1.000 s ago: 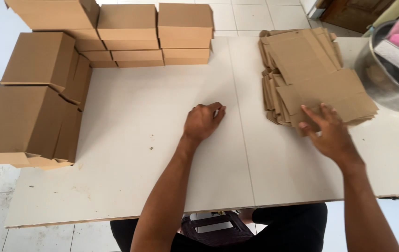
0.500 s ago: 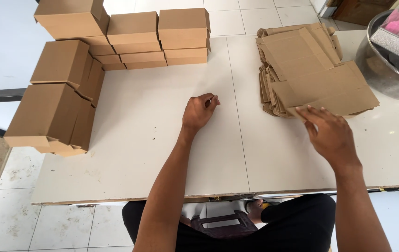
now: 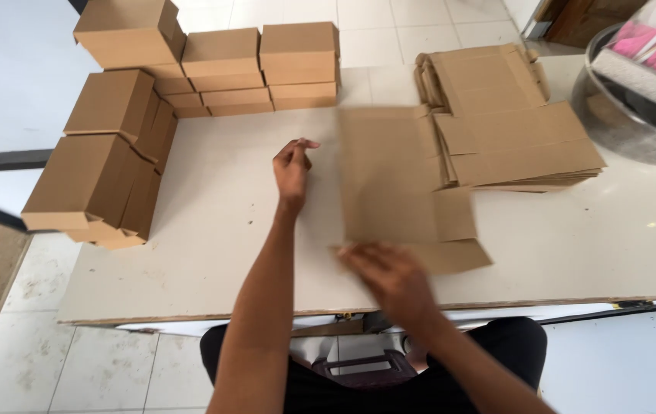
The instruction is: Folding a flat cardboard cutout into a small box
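Gripping the near edge of a flat cardboard blank (image 3: 397, 180), the right hand (image 3: 393, 280) is blurred, so the exact closure of its fingers cannot be told, while the left hand (image 3: 292, 165) is held loosely curled, nothing pinched, just left of the blank's far corner above the white table (image 3: 228, 253). The blank is seen lying between the hands, its right side touching the stack of flat blanks (image 3: 512, 130); folded boxes (image 3: 190, 84) are ranged far and left, a metal basin (image 3: 634, 123) far right. For a clean step, it is judged that the blank should be laid square and clear of the stack, with the left hand pressed on it.
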